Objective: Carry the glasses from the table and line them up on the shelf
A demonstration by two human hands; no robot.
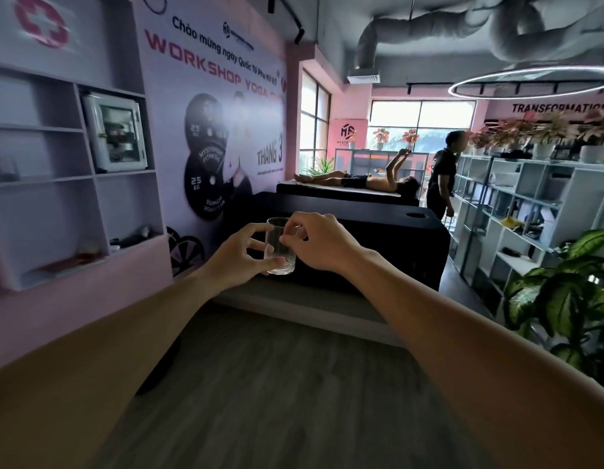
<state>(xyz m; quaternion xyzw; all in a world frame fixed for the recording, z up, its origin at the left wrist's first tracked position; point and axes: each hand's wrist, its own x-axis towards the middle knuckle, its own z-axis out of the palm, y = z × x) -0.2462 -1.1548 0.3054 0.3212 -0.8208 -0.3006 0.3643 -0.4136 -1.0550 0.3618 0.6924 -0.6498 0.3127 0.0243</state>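
We have one glass [279,247] up in the air between both hands, arms stretched out in front of us. Our left hand [238,253] cups it from the left, thumb reaching under toward the base and fingers curled round the far side; our right hand [322,243] pinches the rim from the right with thumb and forefinger, the other fingers loosely bent. Both grips are closed on the glass, which stands upright and looks empty. It touches nothing but our hands.

By our reckoning this is the carrying step: the glass is off the table and in transit, not yet set down. Left of the grip and above it stands the white wall shelf [74,179], well apart from the glass. Beyond the grip sits a black padded bench [378,238]; well to the right is a leafy plant [564,296].

The next move, we judge, calls for swinging left, keeping the glass level, and picking an open stretch of shelf board. Which board is meant we cannot tell.
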